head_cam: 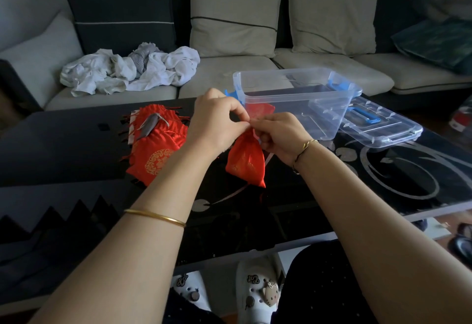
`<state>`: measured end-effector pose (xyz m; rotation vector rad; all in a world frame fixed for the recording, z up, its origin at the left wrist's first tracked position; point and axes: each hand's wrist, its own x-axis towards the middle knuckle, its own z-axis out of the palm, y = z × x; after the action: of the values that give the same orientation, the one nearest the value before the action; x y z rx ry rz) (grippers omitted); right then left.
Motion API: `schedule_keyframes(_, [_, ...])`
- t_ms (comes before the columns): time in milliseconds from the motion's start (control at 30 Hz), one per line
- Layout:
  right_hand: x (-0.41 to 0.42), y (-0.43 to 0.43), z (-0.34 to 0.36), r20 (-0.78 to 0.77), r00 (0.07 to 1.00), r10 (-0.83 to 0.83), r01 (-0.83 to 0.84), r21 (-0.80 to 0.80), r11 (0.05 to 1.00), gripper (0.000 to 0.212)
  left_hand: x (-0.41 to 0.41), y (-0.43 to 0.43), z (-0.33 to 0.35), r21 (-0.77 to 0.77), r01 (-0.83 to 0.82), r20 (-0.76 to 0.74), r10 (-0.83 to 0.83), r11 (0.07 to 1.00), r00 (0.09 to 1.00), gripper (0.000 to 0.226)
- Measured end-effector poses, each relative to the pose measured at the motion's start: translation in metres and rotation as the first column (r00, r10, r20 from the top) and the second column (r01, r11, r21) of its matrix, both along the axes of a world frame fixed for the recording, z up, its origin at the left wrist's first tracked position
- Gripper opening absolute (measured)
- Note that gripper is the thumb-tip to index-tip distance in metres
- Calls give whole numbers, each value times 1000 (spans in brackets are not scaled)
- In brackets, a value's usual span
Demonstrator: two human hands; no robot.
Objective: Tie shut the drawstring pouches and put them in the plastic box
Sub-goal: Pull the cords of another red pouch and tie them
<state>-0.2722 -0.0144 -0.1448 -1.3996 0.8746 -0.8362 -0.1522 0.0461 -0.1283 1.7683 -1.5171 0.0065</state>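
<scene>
One head-worn wide view, aimed forward and down.
It sat close above the bench (pixel 63 145); left hand (pixel 217 119) and right hand (pixel 278 134) met mid-frame, sofa (pixel 224 70) beyond.

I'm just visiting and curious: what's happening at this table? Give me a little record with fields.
activity: tying a drawstring pouch shut
left hand: pinches the red pouch at its drawstring neck
right hand: pinches the same neck
waiting: pile of red pouches on the table, left of the hands
plastic box: open, another pouch apparently inside
lid: flat on the table, right of the box
</scene>
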Motion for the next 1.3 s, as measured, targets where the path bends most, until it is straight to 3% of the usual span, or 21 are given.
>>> schedule_keyframes(300, [-6,0,2,27,993,114,-115,58,992,17,0,-4,-5,35,-5,53,4,999,999,10])
schedule_keyframes(433, [-19,-12,4,-171,985,-33,5,-162,987,8,8,-4,0,88,-41,55,36,995,998,9])
schedule_keyframes(533, [-25,-22,-4,-198,970,-140,97,-209,973,12,6,-4,1,163,-32,58,23,986,998,10])
schedule_keyframes(600, [-22,-23,-14,-297,939,-173,88,-280,956,10,1,-5,-1,212,-45,17,43,976,999,15])
schedule_keyframes(667, [-19,-22,-21,-315,942,-113,38,-234,972,15,-2,-6,-1,257,-38,-135,75,966,988,15])
schedule_keyframes(767, [-24,-17,-26,-239,962,131,-125,39,991,30,-2,-7,2,272,1,-466,131,962,875,15])
schedule_keyframes(867, [-24,-10,-39,-371,899,232,-260,-26,965,54,0,-12,2,218,14,-653,135,976,745,14])
schedule_keyframes(933, [-20,-7,-45,-418,891,179,-249,-118,961,63,-1,-15,4,177,24,-752,119,984,648,15])
schedule_keyframes(1034, [-20,-10,-48,-429,903,-1,-131,-278,951,49,-5,-16,9,112,50,-857,71,992,511,15])
schedule_keyframes(1134, [-22,-13,-51,-446,891,-79,-95,-355,930,43,-8,-17,13,50,87,-926,13,995,377,16])
schedule_keyframes(1200, [-23,-13,-52,-448,885,-125,-74,-402,913,36,-9,-20,13,26,94,-947,-5,995,322,16])
schedule_keyframes(1300, [-28,-12,-44,-462,859,-219,-52,-506,861,16,-11,-21,14,6,88,-950,-22,996,313,17])
